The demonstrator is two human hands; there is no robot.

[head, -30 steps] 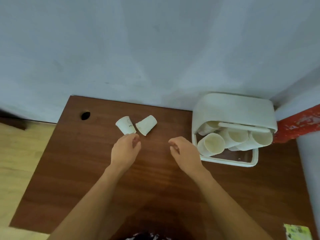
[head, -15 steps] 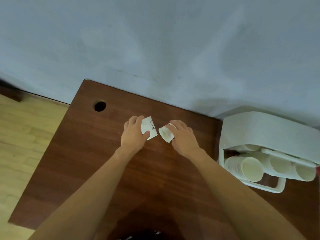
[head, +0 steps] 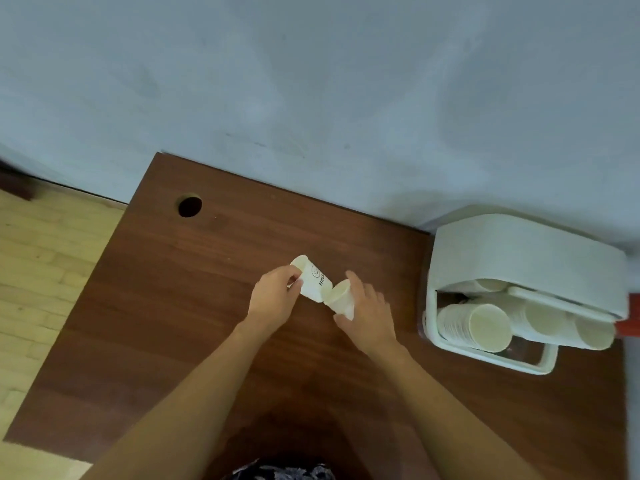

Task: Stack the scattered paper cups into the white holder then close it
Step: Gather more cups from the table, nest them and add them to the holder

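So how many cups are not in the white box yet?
2. One printed cup is in the left hand, one plain cup in the right hand, rims touching above the table. No others show outside the holder.

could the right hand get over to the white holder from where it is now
Probably yes. The right hand holds a paper cup, and only bare table lies between it and the white holder, whose front is open.

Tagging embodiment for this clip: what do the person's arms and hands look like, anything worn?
Two bare arms, no sleeves in view up to the frame edge. Left hand and right hand have no gloves; no watch, bands or rings visible. Fingers bare. No markings or cables.
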